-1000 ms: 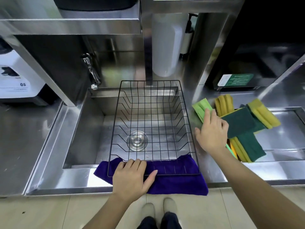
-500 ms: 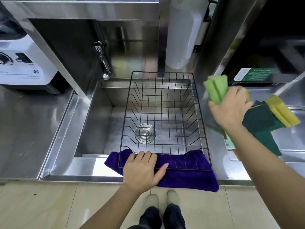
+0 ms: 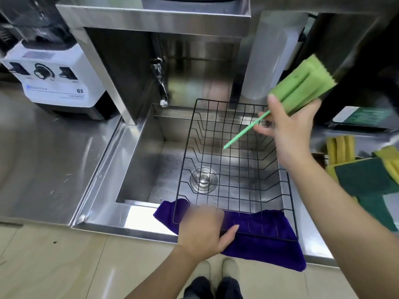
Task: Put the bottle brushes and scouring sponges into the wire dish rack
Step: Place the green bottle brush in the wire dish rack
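Note:
A black wire dish rack (image 3: 233,160) sits over the steel sink (image 3: 138,160), its front edge on a purple cloth (image 3: 265,238). My left hand (image 3: 203,229) presses flat on the rack's front rim and the cloth. My right hand (image 3: 289,130) is raised above the rack's back right corner, shut on a green sponge bottle brush (image 3: 302,85). The brush's foam head points up and right, and its thin green handle slants down over the rack. A yellow bottle brush (image 3: 340,149) and green-and-yellow scouring sponges (image 3: 367,180) lie on the counter to the right.
A chrome tap (image 3: 160,87) hangs at the sink's back left. A white blender base (image 3: 54,80) stands on the left counter (image 3: 47,160). A white cylinder (image 3: 274,57) stands behind the rack. The drain (image 3: 203,180) shows through the rack's wires.
My right hand lifted the green bottle brush off the right counter and carried it up and left, over the rack's back right corner. My left hand stayed on the rack's front rim.

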`<state>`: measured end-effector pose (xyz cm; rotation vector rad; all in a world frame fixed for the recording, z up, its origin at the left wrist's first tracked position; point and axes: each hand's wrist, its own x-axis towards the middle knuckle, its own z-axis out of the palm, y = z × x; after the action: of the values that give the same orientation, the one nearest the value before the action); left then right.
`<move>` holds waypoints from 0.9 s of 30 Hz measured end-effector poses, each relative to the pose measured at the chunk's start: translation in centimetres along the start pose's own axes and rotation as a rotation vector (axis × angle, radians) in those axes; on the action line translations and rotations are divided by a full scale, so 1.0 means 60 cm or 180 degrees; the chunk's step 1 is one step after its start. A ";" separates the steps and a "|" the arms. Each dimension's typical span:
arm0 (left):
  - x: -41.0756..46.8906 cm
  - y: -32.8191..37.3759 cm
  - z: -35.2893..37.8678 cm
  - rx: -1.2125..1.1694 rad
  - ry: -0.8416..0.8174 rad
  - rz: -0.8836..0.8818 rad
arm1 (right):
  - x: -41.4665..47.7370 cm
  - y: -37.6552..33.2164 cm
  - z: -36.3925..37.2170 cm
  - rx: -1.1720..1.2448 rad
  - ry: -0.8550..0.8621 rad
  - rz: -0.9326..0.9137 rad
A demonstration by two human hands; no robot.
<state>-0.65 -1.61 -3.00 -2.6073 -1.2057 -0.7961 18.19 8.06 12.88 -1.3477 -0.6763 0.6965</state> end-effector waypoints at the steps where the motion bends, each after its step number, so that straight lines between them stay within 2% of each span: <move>1: 0.001 0.000 0.000 0.0000 0.0007 -0.0006 | -0.004 0.019 0.005 -0.0236 -0.0186 0.0269; 4: 0.000 0.001 0.001 0.0004 0.0012 -0.0018 | -0.019 0.093 0.021 -0.0724 -0.0440 0.0912; 9: -0.001 0.001 0.004 0.0001 -0.0010 -0.0046 | -0.031 0.154 0.041 -0.0829 -0.0441 0.1289; 13: -0.001 0.003 0.004 -0.0010 -0.0009 -0.0082 | -0.040 0.157 0.051 -0.0684 -0.0453 0.1167; 18: -0.002 0.004 0.006 -0.0045 0.0000 -0.0097 | -0.041 0.159 0.060 -0.0815 -0.0823 0.0986; 23: -0.002 0.004 0.005 -0.0062 0.0010 -0.0101 | -0.014 0.152 0.072 -0.1227 -0.0640 0.0876; 27: -0.002 0.005 0.005 -0.0058 -0.0025 -0.0092 | -0.007 0.170 0.073 -0.1316 -0.0820 0.1323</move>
<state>-0.36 -1.75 -3.29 -2.6155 -1.2470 -0.8066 13.93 11.37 3.15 -1.8268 -0.7812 1.1202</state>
